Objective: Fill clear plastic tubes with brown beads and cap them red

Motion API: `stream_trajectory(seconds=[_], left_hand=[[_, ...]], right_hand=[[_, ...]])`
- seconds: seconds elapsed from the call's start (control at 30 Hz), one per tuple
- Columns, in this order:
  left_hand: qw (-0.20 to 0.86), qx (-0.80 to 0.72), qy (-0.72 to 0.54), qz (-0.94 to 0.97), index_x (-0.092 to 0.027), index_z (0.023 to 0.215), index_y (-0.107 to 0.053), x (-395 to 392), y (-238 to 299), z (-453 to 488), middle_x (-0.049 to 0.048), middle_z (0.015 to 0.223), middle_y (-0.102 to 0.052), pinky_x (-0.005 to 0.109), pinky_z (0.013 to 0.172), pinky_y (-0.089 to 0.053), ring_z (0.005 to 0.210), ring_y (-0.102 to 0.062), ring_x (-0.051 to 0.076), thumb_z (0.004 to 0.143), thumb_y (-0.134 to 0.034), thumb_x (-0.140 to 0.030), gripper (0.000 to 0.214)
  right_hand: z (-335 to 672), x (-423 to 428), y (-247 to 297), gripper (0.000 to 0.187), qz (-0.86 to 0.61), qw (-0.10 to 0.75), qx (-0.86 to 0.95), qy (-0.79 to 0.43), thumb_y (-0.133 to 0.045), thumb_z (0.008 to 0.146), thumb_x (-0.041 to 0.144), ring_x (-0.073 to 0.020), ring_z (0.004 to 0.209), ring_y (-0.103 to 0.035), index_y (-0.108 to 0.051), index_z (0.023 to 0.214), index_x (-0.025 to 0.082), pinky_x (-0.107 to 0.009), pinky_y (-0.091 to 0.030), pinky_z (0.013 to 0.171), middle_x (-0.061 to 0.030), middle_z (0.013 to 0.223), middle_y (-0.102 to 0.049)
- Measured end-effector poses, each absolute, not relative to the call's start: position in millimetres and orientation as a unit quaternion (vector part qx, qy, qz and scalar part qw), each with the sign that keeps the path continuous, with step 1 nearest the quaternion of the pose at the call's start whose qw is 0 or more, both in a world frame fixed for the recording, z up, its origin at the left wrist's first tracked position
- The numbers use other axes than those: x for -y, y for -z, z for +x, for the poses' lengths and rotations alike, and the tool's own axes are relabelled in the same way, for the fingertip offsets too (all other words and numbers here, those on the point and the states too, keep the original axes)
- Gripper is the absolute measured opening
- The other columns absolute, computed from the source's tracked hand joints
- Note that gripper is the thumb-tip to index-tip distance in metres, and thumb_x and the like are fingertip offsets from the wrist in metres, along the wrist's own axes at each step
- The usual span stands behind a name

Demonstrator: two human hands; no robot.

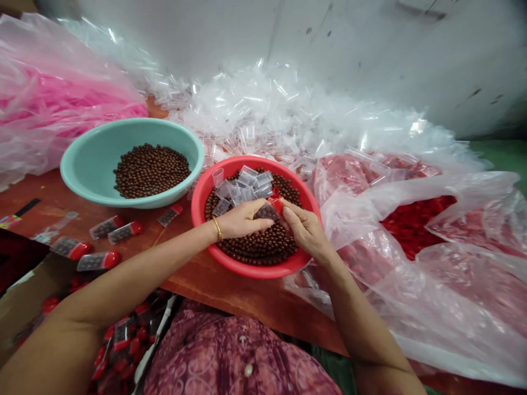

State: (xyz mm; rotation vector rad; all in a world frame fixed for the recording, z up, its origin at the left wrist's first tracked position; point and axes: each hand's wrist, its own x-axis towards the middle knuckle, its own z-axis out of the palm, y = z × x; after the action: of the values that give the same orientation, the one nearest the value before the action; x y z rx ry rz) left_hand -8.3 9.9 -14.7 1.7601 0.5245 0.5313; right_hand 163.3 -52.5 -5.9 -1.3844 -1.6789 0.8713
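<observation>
Well, mid-frame, your left grip held the container lengthwise rightward, its lid in your right grip.

two hands, two bowls, five capped tabletop containers

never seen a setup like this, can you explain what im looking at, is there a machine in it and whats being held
No machine shows here, just a person's two bare hands. The single picture comes from a camera worn on the head, looking forward and down. The left hand, below a gold-coloured bracelet, holds a small clear container of dark balls; the right hand grips its red cap. Both are over a red basin of brown balls and clear cups. On the reddish table sit a teal basin, also with balls, and some capped containers.
</observation>
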Motion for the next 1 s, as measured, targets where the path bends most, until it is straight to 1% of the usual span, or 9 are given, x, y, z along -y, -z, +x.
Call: stream_trajectory(seconds=[0.1,0.27,0.4,0.5,0.57,0.63,0.77,0.9,1.0], left_hand=[[0.514,-0.242,-0.249,0.784,-0.014,0.089,-0.052,-10,16,-8,-0.0013,0.076,-0.055,0.025,0.066,-0.042,0.07,-0.05,0.012,0.072,-0.056,-0.028,0.022],[0.453,-0.292,-0.213,0.815,-0.014,0.078,-0.053,-9,16,-9,-0.0031,0.067,-0.052,0.023,0.059,-0.037,0.063,-0.047,0.011,0.069,-0.054,-0.028,0.016],[0.405,-0.301,-0.189,0.842,-0.014,0.077,-0.056,-8,13,-7,-0.003,0.064,-0.053,0.022,0.057,-0.036,0.061,-0.048,0.011,0.065,-0.054,-0.023,0.015],[0.39,-0.311,-0.16,0.852,-0.015,0.072,-0.056,-8,9,-2,-0.0035,0.059,-0.052,0.022,0.054,-0.034,0.056,-0.047,0.011,0.062,-0.056,-0.023,0.012],[0.374,-0.311,-0.138,0.862,-0.015,0.069,-0.056,-7,7,1,-0.0037,0.057,-0.051,0.022,0.051,-0.034,0.053,-0.046,0.01,0.061,-0.057,-0.023,0.011],[0.353,-0.309,-0.128,0.874,-0.015,0.069,-0.057,-6,5,2,-0.0029,0.057,-0.053,0.022,0.051,-0.035,0.052,-0.047,0.011,0.062,-0.059,-0.024,0.012],[0.283,-0.295,-0.096,0.908,-0.013,0.083,-0.062,-2,7,-2,0.0035,0.067,-0.063,0.026,0.058,-0.044,0.061,-0.057,0.017,0.064,-0.059,-0.025,0.023],[0.209,-0.311,-0.051,0.926,-0.012,0.096,-0.062,2,10,-1,0.0098,0.078,-0.067,0.032,0.067,-0.048,0.074,-0.064,0.025,0.07,-0.056,-0.03,0.033],[0.181,-0.333,-0.048,0.924,-0.015,0.096,-0.061,8,1,-2,0.0073,0.078,-0.068,0.03,0.064,-0.046,0.073,-0.064,0.023,0.072,-0.054,-0.031,0.03]], right_hand=[[163,54,4,0.045,-0.543,0.352,0.708,-0.283,-0.034,0.092,0.049,-0.0114,0.052,-0.046,-0.063,0.103,0.016,-0.024,-0.038,0.051,0.0009,0.06,-0.05],[163,55,3,0.039,-0.505,0.269,0.802,-0.171,-0.028,0.095,0.037,-0.0127,0.058,-0.055,-0.06,0.1,0.016,-0.024,-0.041,0.057,-0.0026,0.07,-0.061],[166,50,-1,0.047,-0.504,0.221,0.824,-0.132,-0.026,0.094,0.045,-0.0132,0.053,-0.053,-0.062,0.09,0.016,-0.026,-0.038,0.054,-0.0038,0.064,-0.061],[162,37,-1,0.063,-0.541,0.278,0.772,-0.184,-0.021,0.091,0.059,-0.0129,0.05,-0.049,-0.064,0.072,0.017,-0.027,-0.037,0.053,-0.0022,0.053,-0.052],[152,26,2,0.076,-0.576,0.382,0.677,-0.255,-0.009,0.089,0.063,-0.0135,0.052,-0.05,-0.067,0.081,0.015,-0.027,-0.04,0.055,-0.0027,0.054,-0.052],[141,17,7,0.082,-0.578,0.438,0.596,-0.345,0.001,0.088,0.062,-0.0152,0.063,-0.056,-0.065,0.103,0.015,-0.029,-0.045,0.062,-0.0056,0.07,-0.059],[125,14,14,0.074,-0.562,0.405,0.553,-0.462,-0.013,0.086,0.066,-0.0187,0.105,-0.057,-0.042,0.137,0.022,-0.037,-0.042,0.095,-0.0075,0.12,-0.058],[120,17,19,0.083,-0.564,0.389,0.58,-0.44,-0.027,0.08,0.074,-0.0222,0.124,-0.045,-0.04,0.14,0.018,-0.039,-0.028,0.11,-0.0085,0.135,-0.05],[127,14,20,0.087,-0.573,0.402,0.56,-0.443,-0.013,0.08,0.076,-0.022,0.119,-0.05,-0.05,0.132,0.016,-0.037,-0.038,0.103,-0.0098,0.127,-0.057]])
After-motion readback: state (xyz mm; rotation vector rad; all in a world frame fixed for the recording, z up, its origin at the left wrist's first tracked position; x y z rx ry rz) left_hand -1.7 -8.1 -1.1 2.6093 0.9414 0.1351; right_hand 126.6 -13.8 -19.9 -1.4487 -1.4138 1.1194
